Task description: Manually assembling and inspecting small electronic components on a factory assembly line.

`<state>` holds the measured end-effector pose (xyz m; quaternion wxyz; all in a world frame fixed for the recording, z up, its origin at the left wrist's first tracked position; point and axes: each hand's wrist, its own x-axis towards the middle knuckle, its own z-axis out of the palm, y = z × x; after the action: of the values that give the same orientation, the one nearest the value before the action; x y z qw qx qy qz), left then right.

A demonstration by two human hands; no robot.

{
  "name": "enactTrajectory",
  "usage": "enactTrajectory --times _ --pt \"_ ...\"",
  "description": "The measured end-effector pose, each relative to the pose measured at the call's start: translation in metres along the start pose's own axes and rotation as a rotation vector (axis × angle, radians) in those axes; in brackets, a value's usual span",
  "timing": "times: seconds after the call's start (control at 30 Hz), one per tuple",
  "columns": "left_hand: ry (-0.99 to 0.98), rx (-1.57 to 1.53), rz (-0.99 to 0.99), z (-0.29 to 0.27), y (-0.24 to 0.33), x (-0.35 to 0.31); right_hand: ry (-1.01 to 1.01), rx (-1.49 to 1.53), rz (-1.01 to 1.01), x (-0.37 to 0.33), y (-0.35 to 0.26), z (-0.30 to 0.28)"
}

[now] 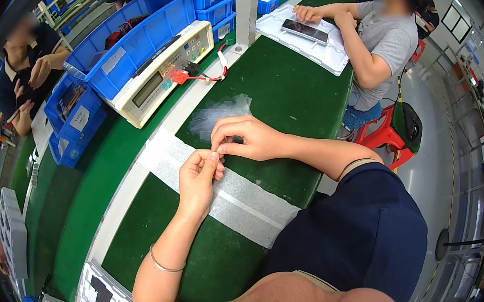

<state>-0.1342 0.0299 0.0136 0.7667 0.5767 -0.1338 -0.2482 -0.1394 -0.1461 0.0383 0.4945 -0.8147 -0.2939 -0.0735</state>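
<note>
My left hand (197,173) and my right hand (248,137) meet at the fingertips above the green table (295,97). Both are closed in a pinch, thumbs against forefingers. Whatever sits between them is too small and covered to make out. Beneath the hands lies a whitish translucent sheet (247,213) with a lighter band along its length, spread flat across the table. Just beyond my right hand is a loose heap of clear plastic film pieces (219,116).
A cream bench meter (160,83) with red leads stands beyond the left side, beside blue bins (132,42). A grey post (245,10) rises at the back. Across the table, a person in grey (383,42) sits near a white tray (331,57) bearing a dark-screened device (305,31).
</note>
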Motion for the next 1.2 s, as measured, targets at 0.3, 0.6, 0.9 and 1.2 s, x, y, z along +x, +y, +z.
enactTrajectory --times 0.3,0.6,0.9,1.2 --pt "-0.021 -0.008 0.003 -0.001 0.001 -0.001 0.024 -0.022 0.017 0.001 0.0 0.001" --pt "-0.053 -0.033 -0.005 -0.002 0.002 0.0 -0.008 0.041 -0.032 -0.001 0.004 0.0" --pt "-0.022 -0.052 0.037 0.0 0.0 0.0 -0.007 0.147 0.181 -0.001 -0.005 0.002" --pt "-0.051 -0.046 0.014 -0.002 -0.001 0.001 -0.053 0.088 0.162 -0.001 0.0 0.001"
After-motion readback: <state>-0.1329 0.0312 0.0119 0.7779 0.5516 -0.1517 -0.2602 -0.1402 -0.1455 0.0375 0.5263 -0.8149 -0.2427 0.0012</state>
